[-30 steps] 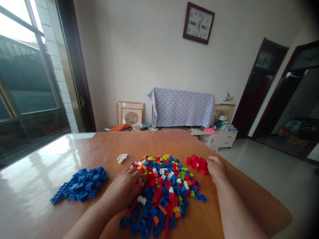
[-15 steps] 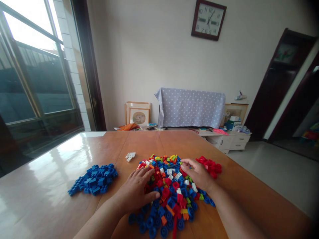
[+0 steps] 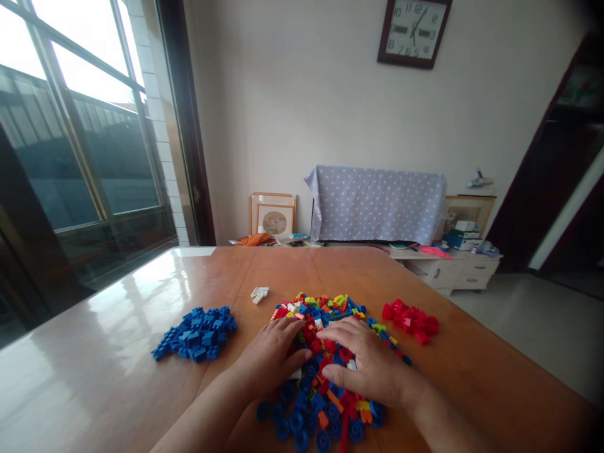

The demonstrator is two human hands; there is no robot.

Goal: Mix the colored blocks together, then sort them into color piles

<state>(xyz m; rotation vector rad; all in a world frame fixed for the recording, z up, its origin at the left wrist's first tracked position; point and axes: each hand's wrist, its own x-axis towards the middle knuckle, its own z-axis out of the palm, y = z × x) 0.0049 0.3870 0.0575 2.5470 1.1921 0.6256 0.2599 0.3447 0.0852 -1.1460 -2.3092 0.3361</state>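
A heap of mixed coloured building blocks lies in the middle of the wooden table. My left hand rests flat on the heap's left side, fingers stretched out. My right hand lies flat over the heap's middle, fingers spread towards the left and nearly touching the left hand. Neither hand shows a block held. A sorted pile of blue blocks sits to the left. A sorted pile of red blocks sits to the right. A few white blocks lie behind the heap.
The table's right edge runs close beside the red pile, with tiled floor beyond. Behind the table stand a cloth-covered object, framed pictures and a low white cabinet. A large window fills the left wall.
My right hand has moved left from the red pile onto the middle of the mixed heap. My left hand has stayed on the heap's left side. The view has turned left.
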